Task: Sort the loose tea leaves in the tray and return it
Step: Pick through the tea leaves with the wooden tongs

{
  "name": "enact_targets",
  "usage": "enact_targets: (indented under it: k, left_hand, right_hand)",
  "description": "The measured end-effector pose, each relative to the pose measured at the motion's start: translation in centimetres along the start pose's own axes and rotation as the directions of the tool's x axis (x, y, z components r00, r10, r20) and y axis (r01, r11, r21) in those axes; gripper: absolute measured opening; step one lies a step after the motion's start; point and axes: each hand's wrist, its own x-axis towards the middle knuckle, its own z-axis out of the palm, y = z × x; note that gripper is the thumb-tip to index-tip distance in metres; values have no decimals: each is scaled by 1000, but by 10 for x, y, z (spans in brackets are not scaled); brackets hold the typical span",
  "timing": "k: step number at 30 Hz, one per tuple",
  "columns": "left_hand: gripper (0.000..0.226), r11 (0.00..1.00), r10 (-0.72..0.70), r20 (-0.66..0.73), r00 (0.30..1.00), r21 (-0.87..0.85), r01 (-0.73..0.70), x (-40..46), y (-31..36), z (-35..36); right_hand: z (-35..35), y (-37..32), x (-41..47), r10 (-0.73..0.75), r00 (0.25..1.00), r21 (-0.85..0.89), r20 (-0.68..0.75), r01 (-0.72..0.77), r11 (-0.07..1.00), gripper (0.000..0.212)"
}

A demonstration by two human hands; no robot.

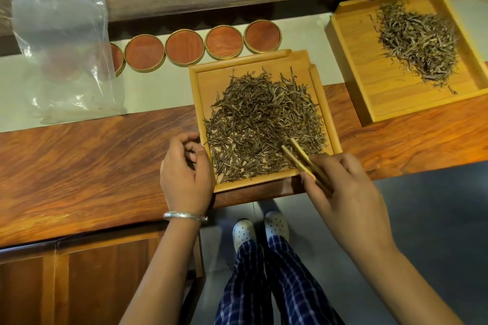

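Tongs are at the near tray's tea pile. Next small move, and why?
Probably close the bamboo tongs on one leaf and lift it out. The right hand holds them with tips parted in the tea leaves; the left hand rests at the near tray edge.

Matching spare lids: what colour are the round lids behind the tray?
Reddish-brown wood with gold rims, the round lids; head view.

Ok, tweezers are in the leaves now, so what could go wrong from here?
1. The near square bamboo tray overhangs the wooden counter's front edge; pressing its near rim might tip it.
2. The dark loose tea leaves reach the tray's left rim, so the wooden tweezers in the right hand could flick some out.
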Motion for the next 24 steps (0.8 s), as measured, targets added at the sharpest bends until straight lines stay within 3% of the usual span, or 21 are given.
enact_targets:
  k: [5,12,17,24]
  left_hand:
    - [17,1000,13,5,1000,-2,-13,-1,-1,0]
    - [18,999,38,9,999,8,-38,0,-5,0]
    - [18,999,45,9,999,11,-45,0,-6,0]
    - [19,1000,27,-2,1000,-1,-27,0,-5,1]
  right_hand:
    - [-7,8,25,29,995,-25,-101,-31,999,28]
    - [3,7,31,29,998,-88,-58,-35,995,26]
    - [0,6,4,82,990,44,-111,-78,996,26]
    - [13,-8,-17,84,996,10,-7,-84,996,24]
